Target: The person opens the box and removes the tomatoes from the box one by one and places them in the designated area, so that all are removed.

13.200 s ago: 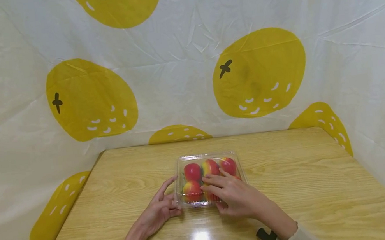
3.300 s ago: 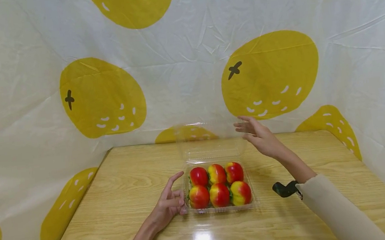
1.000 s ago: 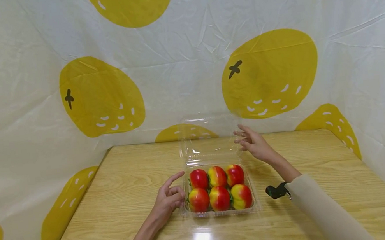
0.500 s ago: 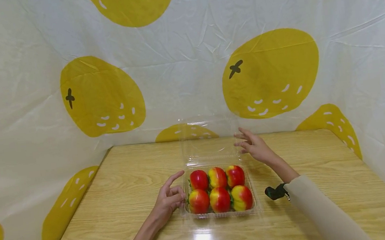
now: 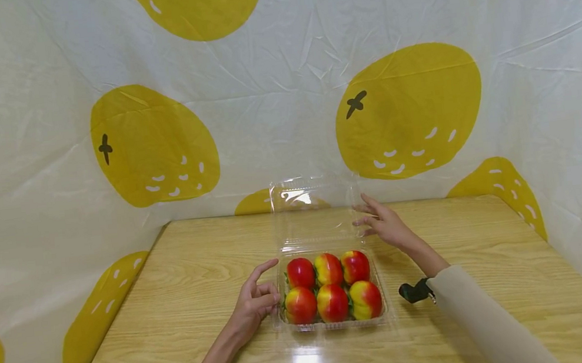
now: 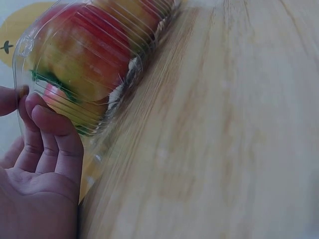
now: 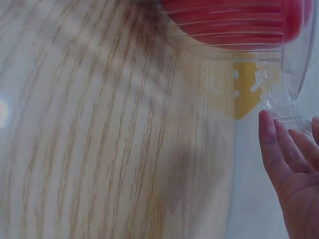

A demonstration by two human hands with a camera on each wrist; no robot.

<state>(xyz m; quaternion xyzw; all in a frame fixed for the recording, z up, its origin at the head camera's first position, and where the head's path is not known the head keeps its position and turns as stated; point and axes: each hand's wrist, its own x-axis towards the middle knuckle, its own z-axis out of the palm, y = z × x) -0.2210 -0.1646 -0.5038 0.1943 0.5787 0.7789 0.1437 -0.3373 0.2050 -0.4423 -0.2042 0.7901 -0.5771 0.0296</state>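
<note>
Now the clear lid (image 5: 317, 223) stands up from the back edge of the plastic container (image 5: 338, 324); some seconds ago it lay closed over the contents. Within the last second it has shifted only slightly, so from where I sit I'd judge the opening all but done. What that means for the work is that I can see six red-and-yellow fruits (image 5: 332, 298) uncovered from above, in two rows of three, undisturbed in the base.

The container sits on the wood-grain surface (image 5: 198, 256), between the two hands. At its left side the left hand (image 5: 250, 304) has narrowed to a pinch on the rim, with the index finger stretched along the side; I read that as steadying the base. The right hand (image 5: 389, 227) is spread wide beside the lid's right edge, fingers fairly straight, some of them showing through the plastic. I have it touching or nearly touching there, but I can't tell whether it bears any of the lid's weight.
</note>
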